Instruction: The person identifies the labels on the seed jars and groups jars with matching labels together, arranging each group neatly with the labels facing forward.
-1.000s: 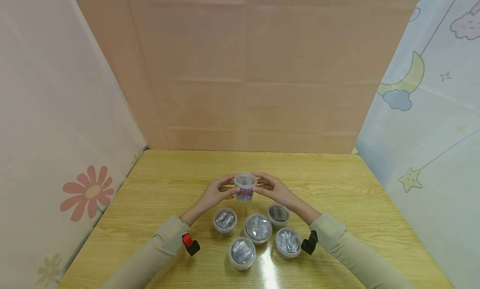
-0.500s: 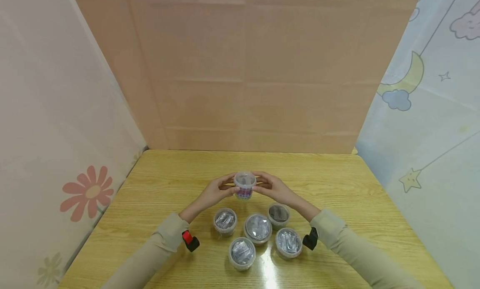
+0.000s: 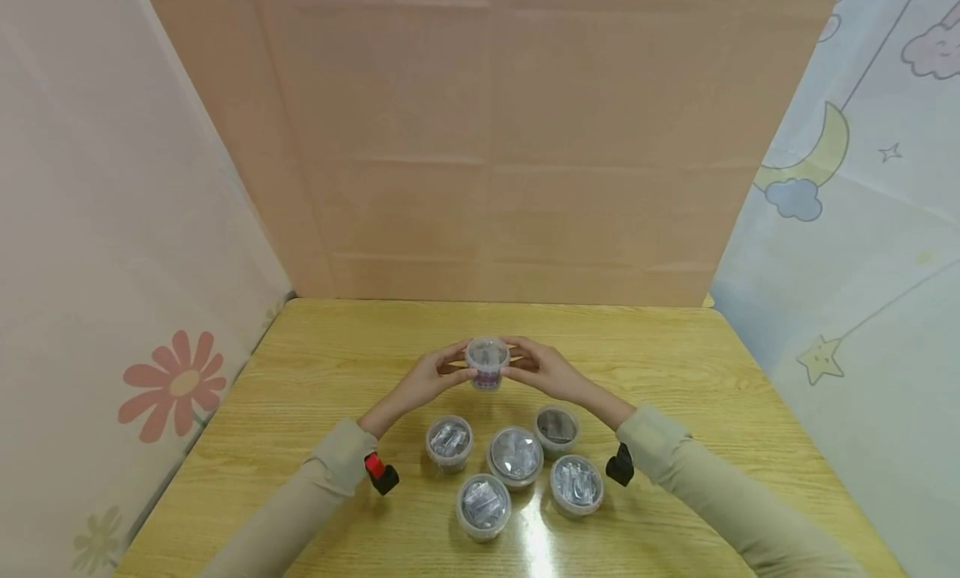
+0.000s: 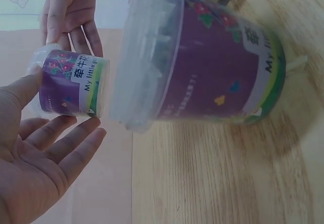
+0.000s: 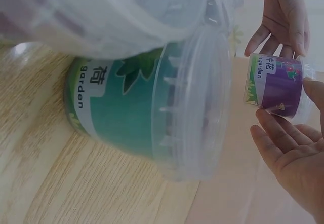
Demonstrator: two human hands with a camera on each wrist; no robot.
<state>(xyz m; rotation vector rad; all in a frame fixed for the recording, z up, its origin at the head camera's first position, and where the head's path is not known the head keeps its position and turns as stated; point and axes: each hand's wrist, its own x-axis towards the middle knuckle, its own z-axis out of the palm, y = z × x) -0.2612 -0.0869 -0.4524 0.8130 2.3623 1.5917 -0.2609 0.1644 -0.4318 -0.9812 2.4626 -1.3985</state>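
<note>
Between my two hands is a small clear plastic tub [image 3: 487,370] with a lid and a purple flower label. My left hand [image 3: 432,376] grips its left side, thumb toward me and fingers behind. On the opposite side my right hand [image 3: 549,372] holds it the same way. In the left wrist view the tub [image 4: 71,82] shows "My little" lettering and red flowers. A larger-looking purple-labelled tub [image 4: 212,67] stands close to that camera. The right wrist view has a teal-labelled tub [image 5: 126,102] standing near the right wrist.
Several similar lidded tubs stand on the wooden table [image 3: 315,345] nearer me: one at left [image 3: 450,440], one in front [image 3: 483,505], a middle one [image 3: 515,456], two at right [image 3: 557,428]. A tan panel [image 3: 487,145] closes off the back; printed cloths [image 3: 840,228] hang at both sides.
Both hands have carried the held tub slightly up and away from me, a touch to the left. The tubs on the table stay where they were.
</note>
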